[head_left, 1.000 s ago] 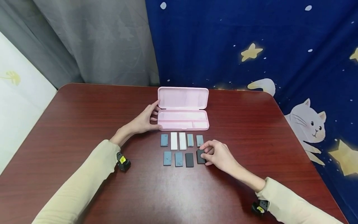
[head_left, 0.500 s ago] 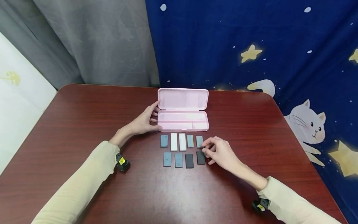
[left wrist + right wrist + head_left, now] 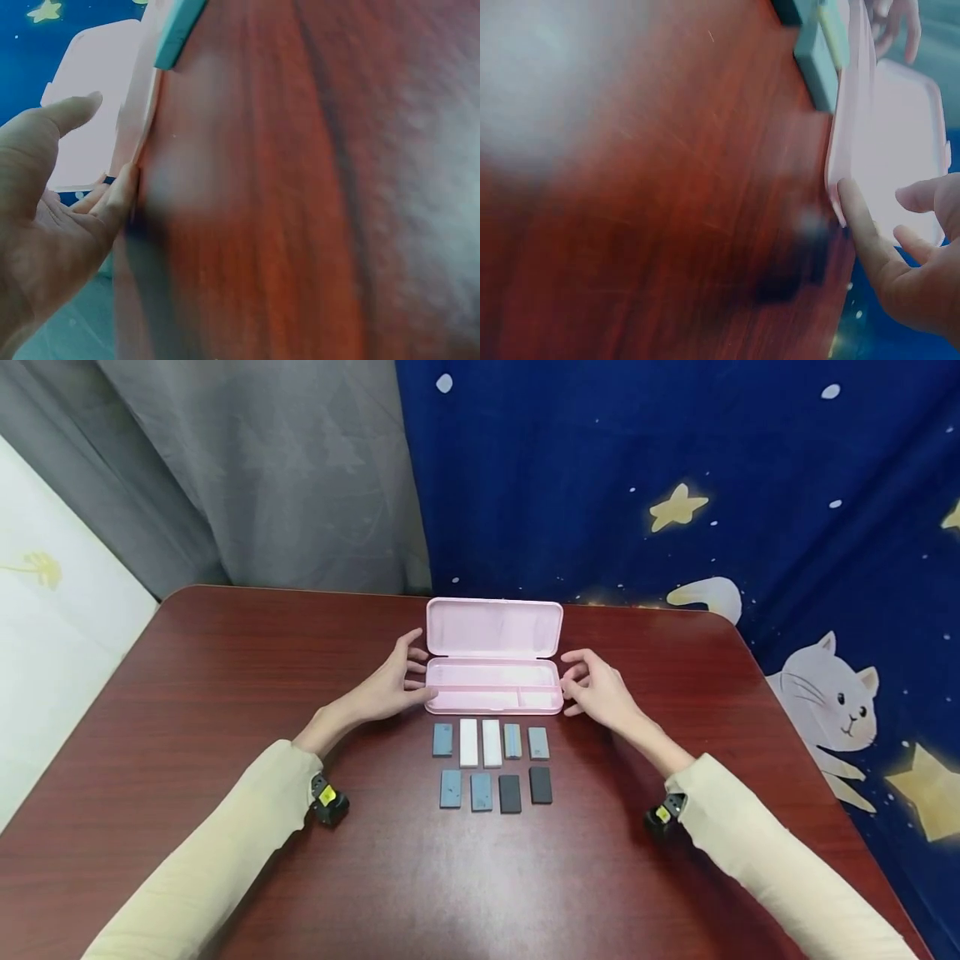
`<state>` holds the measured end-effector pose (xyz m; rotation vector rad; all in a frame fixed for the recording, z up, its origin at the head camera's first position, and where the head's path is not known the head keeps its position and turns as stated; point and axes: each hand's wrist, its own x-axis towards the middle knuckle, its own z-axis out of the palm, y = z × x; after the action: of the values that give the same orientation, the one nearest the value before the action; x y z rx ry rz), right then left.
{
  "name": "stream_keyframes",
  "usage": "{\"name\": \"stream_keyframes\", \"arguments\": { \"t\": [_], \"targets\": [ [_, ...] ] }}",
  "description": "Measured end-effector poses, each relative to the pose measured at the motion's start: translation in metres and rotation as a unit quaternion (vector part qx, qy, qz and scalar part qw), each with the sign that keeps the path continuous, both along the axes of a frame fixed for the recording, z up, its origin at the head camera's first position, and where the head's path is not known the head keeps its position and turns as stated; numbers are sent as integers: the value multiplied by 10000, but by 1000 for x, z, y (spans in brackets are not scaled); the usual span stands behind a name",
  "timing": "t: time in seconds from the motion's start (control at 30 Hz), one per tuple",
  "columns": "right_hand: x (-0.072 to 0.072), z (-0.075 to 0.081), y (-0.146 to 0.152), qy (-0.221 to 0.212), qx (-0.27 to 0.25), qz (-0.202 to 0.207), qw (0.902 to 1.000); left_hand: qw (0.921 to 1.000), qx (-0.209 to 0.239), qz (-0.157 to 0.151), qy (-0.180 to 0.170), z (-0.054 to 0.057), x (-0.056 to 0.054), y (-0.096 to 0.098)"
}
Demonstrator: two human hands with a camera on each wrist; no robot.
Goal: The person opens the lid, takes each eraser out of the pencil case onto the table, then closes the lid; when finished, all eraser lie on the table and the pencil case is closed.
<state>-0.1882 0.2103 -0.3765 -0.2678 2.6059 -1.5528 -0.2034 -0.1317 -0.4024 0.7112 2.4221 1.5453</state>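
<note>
In the head view a pink pencil case (image 3: 487, 700) lies with its lid (image 3: 495, 627) raised behind it, its divided tray bare. My left hand (image 3: 386, 685) is at its left end, fingers spread along the side and thumb by the front corner. At the right end is my right hand (image 3: 597, 691), fingers loosely bent with the tips right at the wall. Both wrist views show fingertips beside the case edge. In front lie two rows of small eraser-like blocks: white ones (image 3: 468, 743), blue-grey ones (image 3: 450, 789), a striped one (image 3: 512, 741) and black ones (image 3: 541, 785).
The brown wooden table (image 3: 300, 860) runs back to a grey curtain (image 3: 300, 485) and a blue star-patterned curtain (image 3: 540, 477). A white wall or panel (image 3: 60, 627) stands at the left.
My right hand has left the black block at the right of the front row and moved up to the case's right end. The left hand stays at the left end.
</note>
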Motion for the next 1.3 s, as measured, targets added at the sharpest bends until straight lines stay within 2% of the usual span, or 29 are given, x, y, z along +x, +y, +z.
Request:
{"name": "stream_keyframes", "arguments": {
  "t": [0.1,0.2,0.27,0.37,0.5,0.77,1.07,1.3],
  "targets": [
    [-13,-5,-1,31,122,-152,9998,9999,-55,119,-100,-2,-5,1],
    [-24,-7,-2,-145,289,-223,9992,9995,-131,213,-189,-3,-11,0],
    [-30,-7,-3,-332,457,-215,9982,9994,-229,212,-174,-3,-14,1],
    [-37,-6,-3,-630,642,-161,9958,9997,-147,98,-150,-2,-17,2],
    [-43,-6,-4,-688,887,-1,9937,9999,73,40,-143,-2,-19,4],
    [-41,-4,-8,-412,1052,-16,9936,9996,225,91,-171,-3,-16,4],
    [-35,-4,-8,-305,1036,-61,9941,9988,-18,463,161,-2,-10,8],
    [-25,0,-4,-646,711,173,9952,9954,-216,694,624,-1,-6,12]
  ]
}}
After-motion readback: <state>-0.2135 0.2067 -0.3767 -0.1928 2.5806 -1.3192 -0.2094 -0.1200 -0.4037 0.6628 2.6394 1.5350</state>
